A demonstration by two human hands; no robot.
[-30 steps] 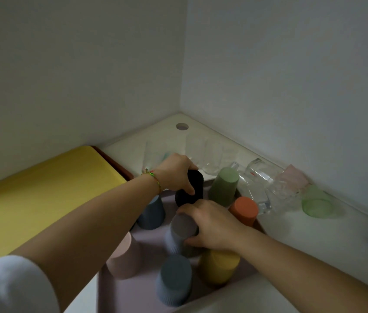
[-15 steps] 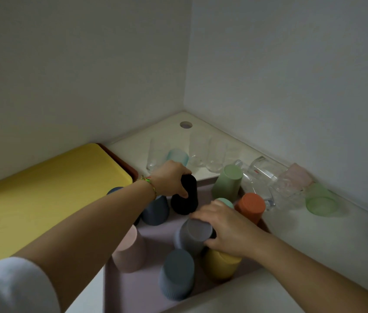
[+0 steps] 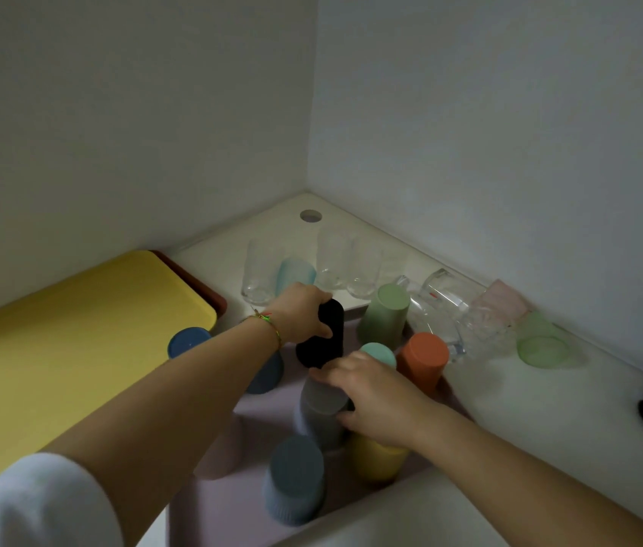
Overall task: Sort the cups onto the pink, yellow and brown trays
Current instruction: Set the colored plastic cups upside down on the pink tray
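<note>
1. Pink tray [image 3: 233, 507] lies at centre-front on the white table [image 3: 548, 408]. It carries most of the opaque cups, all bottom-up.
2. L hand [image 3: 300, 309]: fingers wrapped round the upper part of the black cup [image 3: 322, 337], at the tray's far end. Can't tell if the cup is standing or lifted. Thread bracelet [image 3: 268, 319] on the wrist, white sleeve [image 3: 36, 503] at the elbow.
3. R hand [image 3: 375, 396]: fingers and thumb clasp the top of the grey cup [image 3: 322, 404], mid-tray, just in front of the black one.
4. Others on the pink tray:
   - green cup [image 3: 385, 315] at the far-right corner
   - orange cup [image 3: 422, 361] by the right edge
   - teal cup [image 3: 378, 353], its top showing just behind the R hand
   - yellow cup [image 3: 375, 461] under the R wrist
   - blue-grey cup [image 3: 296, 479] nearest the camera
   - pale pink cup [image 3: 219, 452], partly hidden by the L forearm
5. Yellow tray [image 3: 75, 329] at left, stacked on the brown tray [image 3: 209, 290], of which only a rim shows. Dark blue cup [image 3: 188, 341] at the yellow tray's right edge; can't tell if it's on it.
6. Off the trays, along the back of the table: clear glasses [image 3: 335, 262], a frosted blue cup [image 3: 296, 272], tipped-over glasses [image 3: 442, 298] and a translucent green cup [image 3: 540, 341].
</note>
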